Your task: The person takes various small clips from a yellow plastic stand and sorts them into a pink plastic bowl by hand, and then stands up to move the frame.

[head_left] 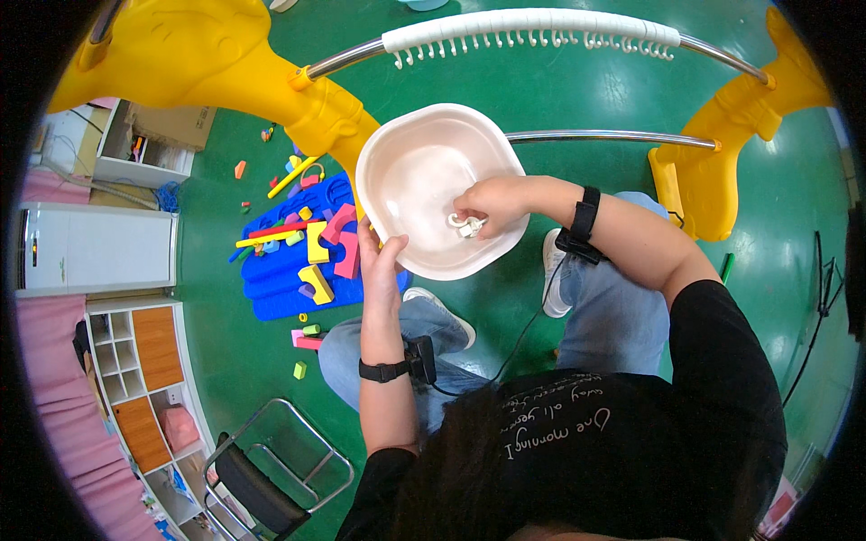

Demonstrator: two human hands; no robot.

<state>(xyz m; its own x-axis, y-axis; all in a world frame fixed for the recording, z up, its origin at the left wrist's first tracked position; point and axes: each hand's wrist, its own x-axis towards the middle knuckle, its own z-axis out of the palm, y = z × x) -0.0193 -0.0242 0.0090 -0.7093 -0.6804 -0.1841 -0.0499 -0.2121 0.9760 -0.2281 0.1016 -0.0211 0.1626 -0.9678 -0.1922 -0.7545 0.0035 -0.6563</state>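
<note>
A white plastic basin (410,171) with rounded corners is held up in front of my lap. My left hand (382,266) grips its near left side, with the thumb over the rim. Inside the basin, my right hand (498,206) closes its fingers on a few small white plastic hooks (465,225); the fingers partly cover them, so I cannot tell how many are held. Beyond the basin, a white sleeve (532,20) with a row of similar white hooks hanging below it covers the upper metal bar (347,59).
Yellow animal-shaped supports (329,117) carry the bars. Foam blocks (314,284) lie on a blue plastic panel (266,293) at left. A folding chair (262,487) and shelves (158,347) stand further left. A thin black cable (519,341) runs between my wrist straps.
</note>
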